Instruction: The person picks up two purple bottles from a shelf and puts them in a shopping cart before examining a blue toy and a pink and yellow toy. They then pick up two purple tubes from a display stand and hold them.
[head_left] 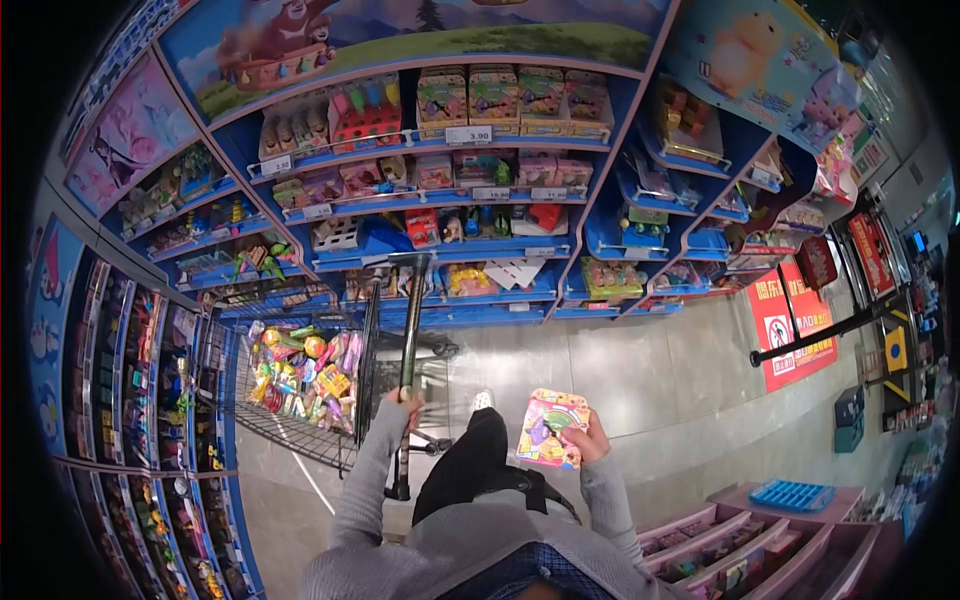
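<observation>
My left hand (403, 405) is closed around the handle (411, 335) of a wire shopping cart (290, 440). Many small, brightly coloured packaged items (305, 375) lie heaped in the cart's basket. In my right hand (588, 440) is a flat, colourful toy package (552, 428), mostly pink and yellow with a green and purple picture. The thumb lies over its front, and the other fingers are hidden behind it. The package is held out over the floor, to the right of my leg and apart from the cart.
Blue shelves (440, 250) of boxed toys stand ahead, with similar packages (490, 95) on the top row. Another toy rack (150, 390) runs along the left beside the cart. A pink display bin (740, 540) is at lower right. Red floor signs (795, 330) lie near a black barrier bar (810, 342).
</observation>
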